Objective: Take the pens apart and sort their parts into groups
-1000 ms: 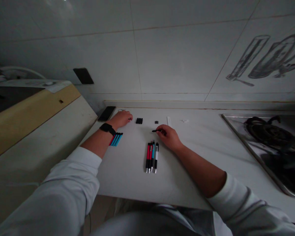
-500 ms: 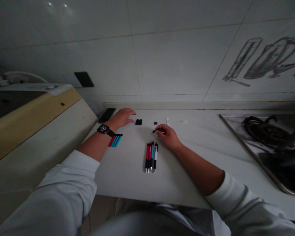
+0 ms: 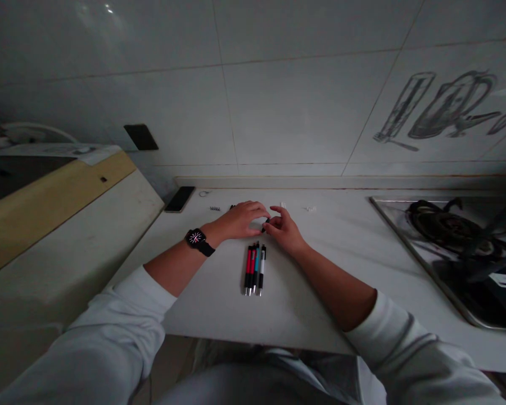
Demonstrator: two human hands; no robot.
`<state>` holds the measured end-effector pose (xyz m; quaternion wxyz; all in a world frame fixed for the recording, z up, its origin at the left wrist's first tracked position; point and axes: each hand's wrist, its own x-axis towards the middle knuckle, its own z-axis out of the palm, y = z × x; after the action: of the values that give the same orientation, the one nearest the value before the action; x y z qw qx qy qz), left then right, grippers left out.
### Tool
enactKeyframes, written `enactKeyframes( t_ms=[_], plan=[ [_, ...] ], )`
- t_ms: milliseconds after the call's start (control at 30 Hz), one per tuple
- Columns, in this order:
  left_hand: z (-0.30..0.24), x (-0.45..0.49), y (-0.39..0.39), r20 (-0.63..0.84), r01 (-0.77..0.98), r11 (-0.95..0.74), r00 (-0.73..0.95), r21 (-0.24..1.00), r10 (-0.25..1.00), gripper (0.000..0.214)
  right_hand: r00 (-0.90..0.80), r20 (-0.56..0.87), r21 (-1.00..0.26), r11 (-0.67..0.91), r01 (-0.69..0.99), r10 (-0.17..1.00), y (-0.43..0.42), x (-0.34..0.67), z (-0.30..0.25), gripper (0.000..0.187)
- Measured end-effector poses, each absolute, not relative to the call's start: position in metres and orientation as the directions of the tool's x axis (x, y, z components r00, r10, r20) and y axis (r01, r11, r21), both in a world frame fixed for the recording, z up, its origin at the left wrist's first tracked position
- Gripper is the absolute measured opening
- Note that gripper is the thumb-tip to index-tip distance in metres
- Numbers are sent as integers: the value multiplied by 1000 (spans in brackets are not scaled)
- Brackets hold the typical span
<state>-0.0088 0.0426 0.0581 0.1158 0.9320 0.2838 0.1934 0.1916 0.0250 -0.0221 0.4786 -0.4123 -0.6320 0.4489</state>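
Observation:
A small black pen part [image 3: 265, 225] is pinched in the fingertips of my right hand [image 3: 285, 230]. Curved in from the left, my left hand [image 3: 244, 220] has its thumb and forefinger at the same part, with a gap inside the curl of its fingers. Just below both hands lie finished-looking pens side by side: two red pens [image 3: 250, 269], a blue pen [image 3: 256, 267] and a white pen [image 3: 262, 270], tips towards me. Behind my left hand a bit of a black piece [image 3: 232, 207] peeks out; the rest is covered.
Small springs [image 3: 215, 208] lie left of my hands, near a thin ring [image 3: 203, 193] and a phone [image 3: 180, 199]. Small clear pieces [image 3: 310, 208] and a white strip [image 3: 283, 205] are at the back. A gas stove [image 3: 447, 242] borders the worktop [image 3: 320, 315] on the right.
My left hand has moved right, from beside the black pieces to my right hand, closing in on the black part. Its forearm now covers the coloured barrels, and the springs have come into view.

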Motion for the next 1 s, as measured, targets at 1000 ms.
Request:
enactKeyframes(
  t_ms=[1000],
  plan=[
    [7,-75,142,42,835,-476,485,274,874,46,-251,363,-793,439,423,897,10,197,-6,40]
  ],
)
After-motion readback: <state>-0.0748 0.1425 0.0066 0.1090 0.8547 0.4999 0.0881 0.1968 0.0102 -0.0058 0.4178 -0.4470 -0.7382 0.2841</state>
